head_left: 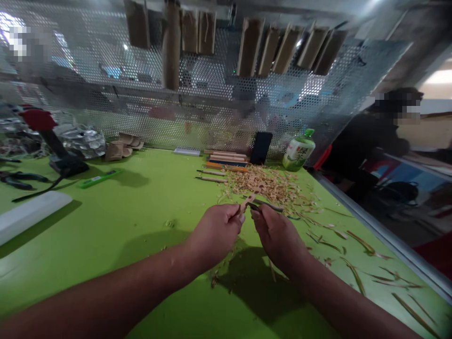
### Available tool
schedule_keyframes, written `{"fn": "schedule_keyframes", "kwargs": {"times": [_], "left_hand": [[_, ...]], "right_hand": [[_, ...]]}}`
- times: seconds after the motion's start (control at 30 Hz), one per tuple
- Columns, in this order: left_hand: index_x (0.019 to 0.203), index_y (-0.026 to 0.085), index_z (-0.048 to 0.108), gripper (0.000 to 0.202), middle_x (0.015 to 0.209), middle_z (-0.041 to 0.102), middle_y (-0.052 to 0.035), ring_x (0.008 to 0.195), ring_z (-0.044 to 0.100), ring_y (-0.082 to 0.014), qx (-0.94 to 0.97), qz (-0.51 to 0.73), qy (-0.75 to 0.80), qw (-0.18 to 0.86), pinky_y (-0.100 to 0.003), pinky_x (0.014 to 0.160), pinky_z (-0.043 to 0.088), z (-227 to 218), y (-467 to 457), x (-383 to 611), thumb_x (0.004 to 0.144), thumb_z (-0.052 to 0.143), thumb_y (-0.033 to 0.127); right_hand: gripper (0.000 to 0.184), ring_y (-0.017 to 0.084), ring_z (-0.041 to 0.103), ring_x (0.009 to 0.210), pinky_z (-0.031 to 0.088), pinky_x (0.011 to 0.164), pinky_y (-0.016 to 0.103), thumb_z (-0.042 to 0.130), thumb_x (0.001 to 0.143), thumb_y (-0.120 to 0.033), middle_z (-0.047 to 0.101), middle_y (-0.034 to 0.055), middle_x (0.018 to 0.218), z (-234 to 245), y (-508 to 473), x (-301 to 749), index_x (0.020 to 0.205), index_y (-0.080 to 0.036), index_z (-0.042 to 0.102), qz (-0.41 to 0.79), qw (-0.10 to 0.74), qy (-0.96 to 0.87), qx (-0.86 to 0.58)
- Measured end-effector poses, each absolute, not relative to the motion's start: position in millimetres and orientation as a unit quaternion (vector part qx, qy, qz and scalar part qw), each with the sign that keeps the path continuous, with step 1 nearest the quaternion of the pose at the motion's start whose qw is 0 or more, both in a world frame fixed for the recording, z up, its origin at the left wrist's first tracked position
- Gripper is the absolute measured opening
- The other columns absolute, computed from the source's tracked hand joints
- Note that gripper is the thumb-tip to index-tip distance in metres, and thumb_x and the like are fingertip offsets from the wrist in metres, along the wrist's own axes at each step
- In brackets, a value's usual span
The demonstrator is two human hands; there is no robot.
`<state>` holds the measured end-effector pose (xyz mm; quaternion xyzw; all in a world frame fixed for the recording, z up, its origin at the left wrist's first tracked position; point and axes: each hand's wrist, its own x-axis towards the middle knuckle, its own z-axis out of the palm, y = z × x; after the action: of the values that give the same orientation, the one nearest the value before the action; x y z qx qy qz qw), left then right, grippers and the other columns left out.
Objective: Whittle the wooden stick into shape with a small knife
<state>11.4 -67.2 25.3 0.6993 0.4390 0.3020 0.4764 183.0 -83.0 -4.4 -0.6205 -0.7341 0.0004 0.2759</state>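
Note:
My left hand [215, 230] grips the lower end of a small carved wooden piece [249, 202], which points up and to the right. My right hand [277, 235] is shut on a slim carving knife [264, 204] with a dark handle, and its fingers partly hide the tool. The knife lies against the wood between my hands. Just beyond them spreads a pile of pale wood shavings [263, 184] on the green worktable [106, 245]. Longer thin wood slivers [360, 242] lie to the right of my right hand.
Two slim carving tools [212, 176] and stacked wood strips [226, 159] lie near a black phone [261, 148] and a green-capped bottle [298, 149]. A perforated metal panel [212, 113] stands behind. A metal table edge [381, 230] runs along the right, beyond which a person [374, 146] stands.

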Motion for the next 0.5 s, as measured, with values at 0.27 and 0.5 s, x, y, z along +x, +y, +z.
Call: {"fn": "schedule_keyframes", "kwargs": {"times": [0.27, 0.5], "left_hand": [[0.065, 0.019, 0.044, 0.027, 0.057, 0.039, 0.0045, 0.050, 0.030, -0.0087, 0.699, 0.300, 0.437, 0.480, -0.024, 0.046, 0.022, 23.8, -65.8, 10.9, 0.088, 0.044, 0.033], [0.064, 0.019, 0.045, 0.027, 0.055, 0.037, 0.0056, 0.049, 0.028, -0.0083, 0.681, 0.300, 0.426, 0.515, -0.023, 0.046, 0.022, 24.9, -65.6, 10.8, 0.088, 0.045, 0.031]], "right_hand": [[0.036, 0.015, 0.044, 0.050, 0.025, 0.050, 0.027, 0.025, 0.096, -0.049, 0.048, -0.0007, 0.057, -1.9, -81.8, 182.6, 0.072, -0.024, 0.036, 0.064, 0.283, -0.732, -0.616], [0.039, 0.013, 0.041, 0.051, 0.028, 0.050, 0.026, 0.027, 0.096, -0.051, 0.045, -0.0015, 0.058, -2.9, -79.7, 187.0, 0.071, -0.023, 0.038, 0.121, 0.306, -0.740, -0.587]]}}
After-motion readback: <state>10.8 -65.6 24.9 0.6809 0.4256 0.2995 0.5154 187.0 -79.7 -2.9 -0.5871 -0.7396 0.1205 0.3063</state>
